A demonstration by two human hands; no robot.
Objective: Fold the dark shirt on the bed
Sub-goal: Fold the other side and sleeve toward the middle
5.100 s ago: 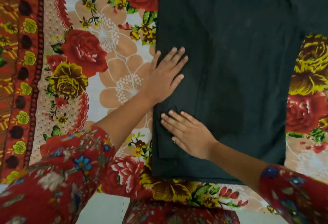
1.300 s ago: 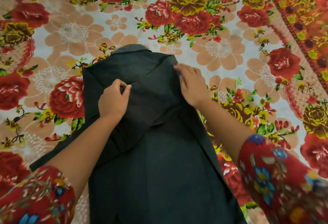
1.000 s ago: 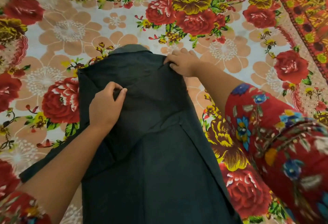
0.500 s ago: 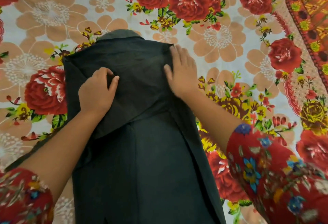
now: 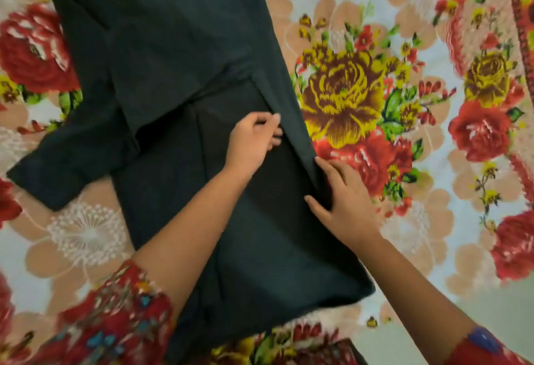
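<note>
The dark shirt lies lengthwise on the floral bed sheet, its right side folded inward along a long slanted edge. One sleeve sticks out to the left. My left hand sits at the middle of the shirt with curled fingers pinching the folded edge. My right hand lies on the shirt's right edge just below it, fingers straight and thumb spread, pressing the fold down. The collar end runs out of view at the top.
The sheet spreads wide to the right and left of the shirt. The bed's near edge runs along the bottom, with pale floor showing at the lower right. My red patterned sleeves fill the bottom corners.
Both hands have come down from the shoulder area to the shirt's middle along the right fold. The view has dropped toward the hem, and the left hand now pinches the edge.
</note>
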